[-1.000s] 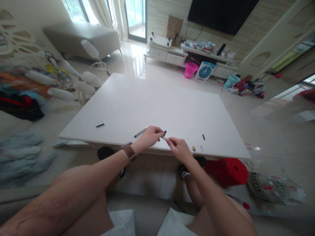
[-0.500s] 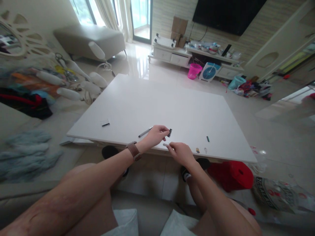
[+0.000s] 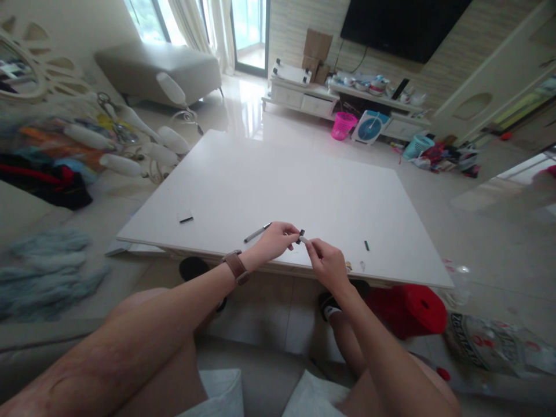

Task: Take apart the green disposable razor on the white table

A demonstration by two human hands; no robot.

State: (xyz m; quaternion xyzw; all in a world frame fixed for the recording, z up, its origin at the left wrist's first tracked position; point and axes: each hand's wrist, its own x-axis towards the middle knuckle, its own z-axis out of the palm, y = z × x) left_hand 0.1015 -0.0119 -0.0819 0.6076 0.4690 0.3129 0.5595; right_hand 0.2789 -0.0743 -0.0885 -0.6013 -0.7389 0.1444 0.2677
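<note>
My left hand (image 3: 278, 238), with a brown-strapped watch (image 3: 237, 267) on its wrist, pinches a small flat black piece (image 3: 302, 233) with light markings. Between the closed fingers of my right hand (image 3: 329, 262) is a small white stick (image 3: 304, 239); its tip overlaps the black piece in view, and I cannot tell whether they touch. Both hands are over the near edge of the white table (image 3: 278, 179). A grey pen (image 3: 257, 233) lies just left of my left hand. To the right of my right hand is a small yellow piece (image 3: 348, 266), partly hidden.
A short black strip (image 3: 186, 220) lies at the table's left, a dark green strip (image 3: 367, 245) and a small pale piece (image 3: 362, 265) at the right. Beside the table's right front stand a red roll-shaped object (image 3: 419, 310) and a printed plastic bag (image 3: 486, 341).
My right hand has moved up and forward, bringing the white stick from below the black piece up against it in view. My left hand has stayed nearly still.
</note>
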